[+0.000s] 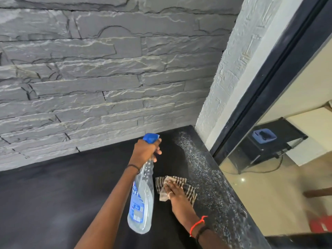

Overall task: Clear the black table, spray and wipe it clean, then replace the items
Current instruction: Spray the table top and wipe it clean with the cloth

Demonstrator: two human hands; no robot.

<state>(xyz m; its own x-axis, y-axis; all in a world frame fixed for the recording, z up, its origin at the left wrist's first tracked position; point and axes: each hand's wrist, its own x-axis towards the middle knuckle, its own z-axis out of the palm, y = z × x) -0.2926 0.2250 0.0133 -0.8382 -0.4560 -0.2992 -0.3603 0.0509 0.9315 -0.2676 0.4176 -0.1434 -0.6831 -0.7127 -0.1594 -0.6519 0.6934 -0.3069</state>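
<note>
The black table (53,203) is seen as a matt, dark, flat slab filling the lower frame from seven to five o'clock. Its far edge is butted against a wall of rough grey stone (89,78). A band of fine white spray droplets (206,173) is spread along the table's right-hand edge.

A spray bottle (142,194) of clear plastic, with a blue trigger head and a blue label, is gripped at the neck by the left hand (146,150), with the fingers curled round it. The nozzle is pointed towards twelve o'clock and the body is slung back towards six, above the table top.

At four o'clock of the left hand, a crumpled cloth (160,183), striped brown and beige, is pressed onto the table by the right hand (176,193), whose fingers are laid straight over it. The droplet band is found just at three o'clock of the cloth. A white textured pillar (224,78) is set at the table's far right corner.
</note>
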